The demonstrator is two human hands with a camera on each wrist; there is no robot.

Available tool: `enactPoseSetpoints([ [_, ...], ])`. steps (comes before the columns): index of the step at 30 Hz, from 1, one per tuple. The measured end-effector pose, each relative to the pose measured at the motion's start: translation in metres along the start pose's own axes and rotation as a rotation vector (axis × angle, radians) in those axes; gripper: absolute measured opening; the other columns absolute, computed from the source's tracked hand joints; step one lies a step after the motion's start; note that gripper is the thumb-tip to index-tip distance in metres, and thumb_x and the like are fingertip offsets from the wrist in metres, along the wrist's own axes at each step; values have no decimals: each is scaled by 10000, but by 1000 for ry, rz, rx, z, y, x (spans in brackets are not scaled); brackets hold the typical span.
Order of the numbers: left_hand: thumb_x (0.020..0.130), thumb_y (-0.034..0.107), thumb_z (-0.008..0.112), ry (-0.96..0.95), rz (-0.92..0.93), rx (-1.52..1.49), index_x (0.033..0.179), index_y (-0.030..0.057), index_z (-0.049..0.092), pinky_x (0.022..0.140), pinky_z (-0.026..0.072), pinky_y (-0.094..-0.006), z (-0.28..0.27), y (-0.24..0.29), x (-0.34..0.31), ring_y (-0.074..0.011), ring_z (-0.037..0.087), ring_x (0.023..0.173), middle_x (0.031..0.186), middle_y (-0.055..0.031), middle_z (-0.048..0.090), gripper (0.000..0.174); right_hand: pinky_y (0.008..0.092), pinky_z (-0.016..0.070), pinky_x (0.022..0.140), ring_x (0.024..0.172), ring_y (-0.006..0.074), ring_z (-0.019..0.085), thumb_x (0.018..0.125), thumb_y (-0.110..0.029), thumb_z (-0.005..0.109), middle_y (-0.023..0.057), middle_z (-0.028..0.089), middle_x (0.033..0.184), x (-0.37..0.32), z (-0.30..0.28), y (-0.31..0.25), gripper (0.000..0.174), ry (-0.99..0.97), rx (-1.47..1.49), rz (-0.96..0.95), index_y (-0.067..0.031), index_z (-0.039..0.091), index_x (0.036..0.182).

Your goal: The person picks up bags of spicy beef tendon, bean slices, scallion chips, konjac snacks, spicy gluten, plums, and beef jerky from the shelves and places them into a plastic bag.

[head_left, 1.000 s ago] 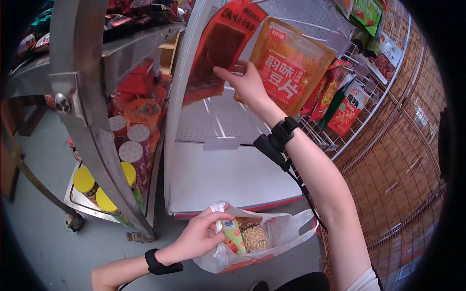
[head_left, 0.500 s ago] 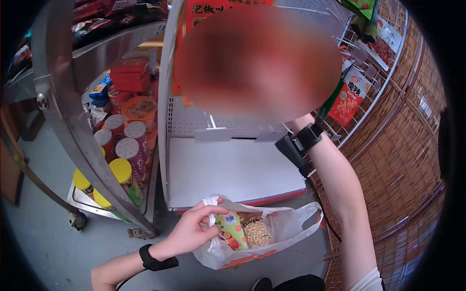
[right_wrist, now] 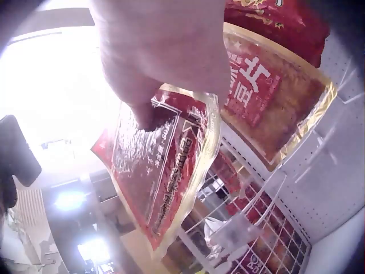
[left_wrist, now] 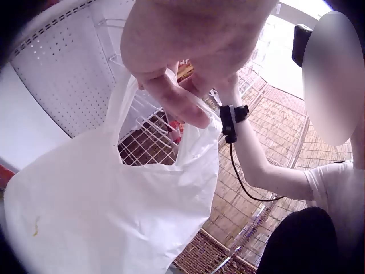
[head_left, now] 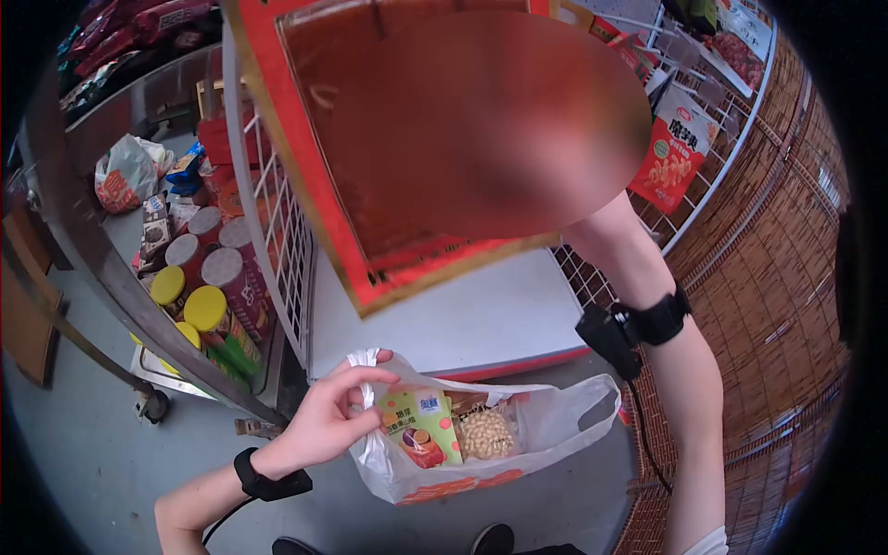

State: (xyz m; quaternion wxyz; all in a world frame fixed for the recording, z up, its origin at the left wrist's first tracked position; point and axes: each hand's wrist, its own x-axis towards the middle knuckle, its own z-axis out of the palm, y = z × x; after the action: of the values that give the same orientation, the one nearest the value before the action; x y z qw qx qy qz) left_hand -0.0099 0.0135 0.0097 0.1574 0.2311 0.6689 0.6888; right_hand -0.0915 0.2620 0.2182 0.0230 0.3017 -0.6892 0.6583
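Observation:
A white plastic bag (head_left: pixel 499 472) hangs from my left hand (head_left: pixel 324 416), whose curled fingers grip one of its handles. Inside the bag lie a green packet (head_left: pixel 421 430) and a clear pack of pale beans (head_left: pixel 487 433). In the left wrist view my left hand (left_wrist: pixel 194 45) pinches the bag (left_wrist: pixel 114 211). My right hand (right_wrist: pixel 159 51) pinches a large red packet with a gold edge (right_wrist: pixel 165 165) in the right wrist view. Blur hides most of that hand in the head view, where the red packet (head_left: pixel 370 259) looms above the white shelf base.
An orange-brown packet (right_wrist: pixel 279 91) hangs behind the right hand. A wire rack with packets (head_left: pixel 675 157) stands at the right, beside a woven screen (head_left: pixel 740 305). At the left, a metal cart holds yellow-lidded tubs (head_left: pixel 205 308) and a tied bag (head_left: pixel 128 174). The white shelf base (head_left: pixel 444 324) is low in front.
The red packet has come away from its place on the rack, larger and closer in my right hand. My left hand and the bag have shifted slightly left.

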Motion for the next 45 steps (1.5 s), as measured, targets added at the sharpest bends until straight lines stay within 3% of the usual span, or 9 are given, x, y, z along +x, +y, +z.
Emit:
enactPoseSetpoints([
  [5,764,-90,558,57,-30,-63,1173,17,579,716,581,-233,7,5,-3,-49,516,753,1085,-45,480,424,282,471,894,1002,84,568,927,-199,631,34,624,1134,-84,-22,22,393,66,-93,217,13,539,1245],
  [9,768,-116,514,30,18,204,1236,15,524,719,569,-221,5,21,-8,-107,611,950,1414,-117,406,485,285,452,925,1034,91,565,915,-182,648,32,623,1174,-173,-55,47,393,-166,-144,729,0,562,1254],
  [11,772,-131,491,11,-17,-6,1236,13,519,732,569,-219,8,14,-7,-135,611,1023,1432,-123,379,487,285,431,974,1120,103,539,925,-168,631,44,606,1235,-222,-50,65,460,-161,29,1029,-4,504,1336],
  [19,765,-130,490,-8,-35,-57,1244,12,518,727,574,-226,16,22,-12,-152,624,1006,1468,-145,336,501,286,489,918,1051,128,607,950,-169,587,73,627,1192,-285,-23,143,357,-15,488,1516,9,557,1258],
  [31,749,-146,500,-72,-43,-80,1255,13,513,668,550,-178,15,24,-19,-103,625,972,1461,-174,338,531,372,505,919,1111,195,576,973,-112,495,123,572,1239,-246,42,243,381,82,409,1200,-27,428,1338],
  [35,754,-143,508,-64,-33,-98,1255,24,517,653,549,-176,14,25,-23,-90,629,934,1443,-170,353,528,364,535,691,827,192,661,945,-332,538,126,675,907,-281,39,287,423,-329,-242,1296,-27,505,1236],
  [37,760,-132,516,-65,-27,-50,1251,31,523,653,548,-174,10,23,-24,-86,629,918,1434,-167,364,518,396,515,647,705,247,661,925,-402,546,164,661,751,-275,39,271,441,-531,-399,1225,8,591,1080],
  [40,771,-108,533,-62,-25,-30,1237,48,534,661,553,-182,4,21,-23,-87,635,902,1421,-164,383,491,412,509,690,747,364,636,919,-328,558,240,635,795,-263,20,243,374,-778,-772,784,29,609,1016],
  [45,795,-104,517,-60,-13,-63,1225,39,532,724,577,-223,-2,14,-21,-118,660,863,1433,-177,358,454,295,509,687,785,173,648,917,-177,610,97,674,898,-141,28,92,214,-322,-655,382,-43,639,1081],
])
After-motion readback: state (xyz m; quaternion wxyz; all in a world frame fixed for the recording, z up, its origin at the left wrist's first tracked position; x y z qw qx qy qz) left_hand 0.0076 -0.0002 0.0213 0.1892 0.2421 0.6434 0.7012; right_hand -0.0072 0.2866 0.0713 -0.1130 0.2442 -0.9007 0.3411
